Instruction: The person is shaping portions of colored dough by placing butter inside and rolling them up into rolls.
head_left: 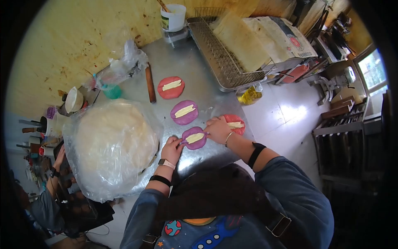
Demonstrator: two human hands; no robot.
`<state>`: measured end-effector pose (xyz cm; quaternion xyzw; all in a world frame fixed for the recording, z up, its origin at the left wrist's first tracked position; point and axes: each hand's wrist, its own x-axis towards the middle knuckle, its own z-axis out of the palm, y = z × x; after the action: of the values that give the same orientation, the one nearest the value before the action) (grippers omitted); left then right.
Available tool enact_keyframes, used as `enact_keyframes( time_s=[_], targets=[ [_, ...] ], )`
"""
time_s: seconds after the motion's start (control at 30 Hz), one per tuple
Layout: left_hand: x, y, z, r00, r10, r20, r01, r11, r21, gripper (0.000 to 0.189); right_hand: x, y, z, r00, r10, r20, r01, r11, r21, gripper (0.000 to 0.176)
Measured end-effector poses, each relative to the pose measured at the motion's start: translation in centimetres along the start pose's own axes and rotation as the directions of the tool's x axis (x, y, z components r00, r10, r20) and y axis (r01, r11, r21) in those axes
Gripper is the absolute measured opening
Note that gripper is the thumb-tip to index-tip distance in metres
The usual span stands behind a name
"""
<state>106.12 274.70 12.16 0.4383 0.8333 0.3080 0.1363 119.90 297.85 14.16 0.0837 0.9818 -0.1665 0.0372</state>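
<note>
Dark cloth (215, 195) closest, purple dough round (197, 146) pinched at both edges

Far left of the left grip (171, 148): large dough mass (114, 141) under a clear plastic sheet (93, 189), probably heavy and slack. Ahead of the left grip: wooden rolling pin (149, 85), then red round (170, 96) and second purple round (182, 121), lying apart from both grips on the metal surface (178, 58).

At the left grip: thumb and finger closed on the near-left edge of the purple dough round. Between the two grips: the round itself, with a pale yellow strip (195, 137) laid along the middle. Likely soft, light and stretchy, perhaps slightly tacky; apt to thin or tear under a hard pull. Best taken by the bare margin, fingertips only, away from the strip, judged just as easily squashed.

At the right grip (219, 129): fingertips gathered on the opposite edge, apparently pinching, though partly screened by the hand's own back. Just right of the right grip: another red round (239, 131), partly hidden; cannot tell whether touched.
</note>
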Motion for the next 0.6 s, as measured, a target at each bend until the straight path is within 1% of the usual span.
enact_keyframes(
  time_s=[0.07,0.1,0.17,0.2,0.23,0.27,0.33,0.37,0.43,0.47,0.53,0.57,0.6],
  targets=[
    [-0.1,0.5,-0.2,0.998,0.057,-0.040,-0.056,0.998,0.036,0.022,0.0,0.3,0.0,0.999,-0.003,-0.043,0.004,1.000,0.019,0.011],
    [-0.1,0.5,-0.1,0.994,0.090,-0.062,-0.087,0.995,0.055,0.018,0.2,0.3,0.0,1.000,0.003,-0.014,-0.003,1.000,0.006,0.010],
    [-0.2,0.5,0.7,0.991,0.101,-0.086,-0.091,0.990,0.109,0.012,0.5,0.3,0.0,0.999,0.018,0.040,-0.017,1.000,-0.025,0.008],
    [-0.1,0.5,0.9,0.989,0.109,-0.100,-0.095,0.986,0.135,0.010,0.5,0.3,0.1,0.999,0.007,0.033,-0.005,0.998,-0.057,0.008],
    [-0.2,0.5,0.8,0.993,0.092,-0.072,-0.080,0.985,0.155,0.007,0.4,0.2,0.1,1.000,-0.002,0.025,0.004,0.996,-0.091,0.008],
    [-0.2,0.0,0.9,0.993,0.102,-0.055,-0.093,0.985,0.147,0.010,0.3,0.1,0.1,1.000,-0.010,0.017,0.012,0.992,-0.124,0.008],
    [-0.2,-1.5,1.3,0.992,0.124,-0.014,-0.121,0.984,0.129,0.018,0.0,0.2,0.0,1.000,0.013,0.011,-0.012,0.996,-0.091,0.012],
    [-0.2,-1.1,0.6,0.990,0.136,-0.046,-0.132,0.987,0.092,0.024,-0.2,0.1,-0.3,1.000,0.026,0.009,-0.026,0.997,-0.074,0.015],
    [-0.5,-0.6,-0.5,0.982,0.154,-0.105,-0.153,0.988,0.013,0.038,-0.9,-0.2,-0.6,0.996,0.042,-0.083,-0.047,0.997,-0.061,0.026],
    [-0.6,0.1,-1.1,0.995,0.085,-0.054,-0.087,0.996,-0.032,0.043,-1.3,-0.5,-0.8,0.991,0.049,-0.124,-0.056,0.997,-0.052,0.031],
    [-0.2,1.7,-2.3,0.997,-0.051,0.054,0.057,0.992,-0.110,0.055,-1.3,-0.8,-1.7,0.998,0.021,-0.065,-0.020,1.000,0.012,0.040],
    [0.2,1.3,-1.8,0.995,0.100,-0.020,-0.101,0.995,-0.027,0.055,-1.0,-0.8,-1.7,0.999,0.002,-0.040,-0.001,0.999,0.044,0.045],
    [0.4,1.0,-1.4,0.997,0.076,0.030,-0.075,0.996,-0.037,0.054,-0.9,-0.8,-1.3,0.999,-0.002,-0.049,0.005,0.998,0.058,0.042]
  ],
)
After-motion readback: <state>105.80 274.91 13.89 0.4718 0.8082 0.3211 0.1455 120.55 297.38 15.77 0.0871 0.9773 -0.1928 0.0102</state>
